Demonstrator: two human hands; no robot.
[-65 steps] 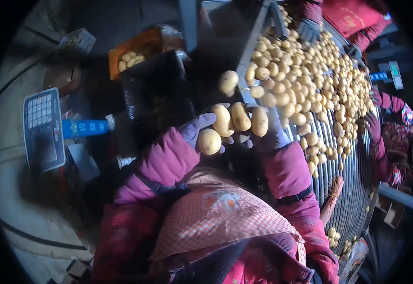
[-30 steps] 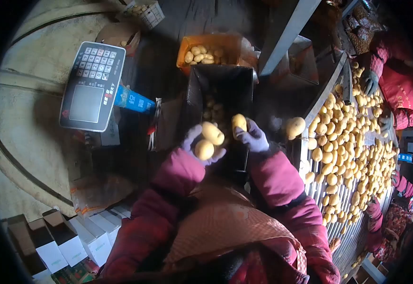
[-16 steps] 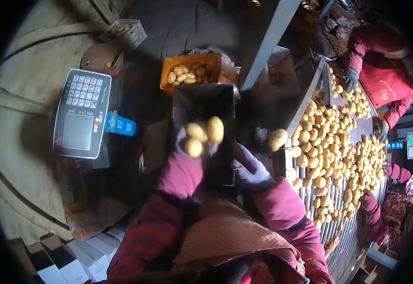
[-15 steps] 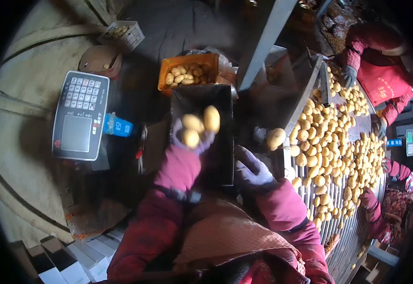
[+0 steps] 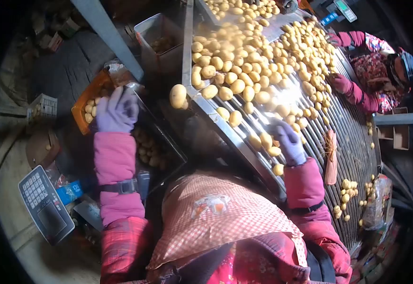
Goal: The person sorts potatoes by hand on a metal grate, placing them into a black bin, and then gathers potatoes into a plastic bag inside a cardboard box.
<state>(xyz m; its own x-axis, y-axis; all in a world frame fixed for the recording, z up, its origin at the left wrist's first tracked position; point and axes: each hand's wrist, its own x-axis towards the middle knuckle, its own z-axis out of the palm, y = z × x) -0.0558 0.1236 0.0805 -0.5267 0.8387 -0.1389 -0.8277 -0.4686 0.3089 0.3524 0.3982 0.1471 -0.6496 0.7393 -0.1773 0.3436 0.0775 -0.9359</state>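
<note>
My left hand [image 5: 116, 111], in a purple glove, is over the far end of a black bin [image 5: 161, 135], near an orange crate [image 5: 84, 97]. Its fingers are loosely extended, and no potato shows in it. Dim potatoes [image 5: 148, 150] lie inside the bin, below the wrist. My right hand [image 5: 289, 142], gloved alike, reaches low over the slatted sorting table [image 5: 310, 156]. Its fingers are apart beside a few loose potatoes [image 5: 266, 140]; the fingertips are partly washed out by glare. A large potato [image 5: 178, 96] sits at the table's metal corner.
Potatoes [image 5: 244, 71] are heaped over the table's far part. Across it, a co-worker's gloved hand [image 5: 341, 84] is among them. A scale display [image 5: 45, 203] stands at left, and a grey post [image 5: 109, 38] rises beyond the bin. A bundle of reddish strips [image 5: 331, 158] lies on the slats.
The view has swung toward the table. My left hand, which held several potatoes over the bin, now shows none. My right hand has moved from beside the bin onto the table.
</note>
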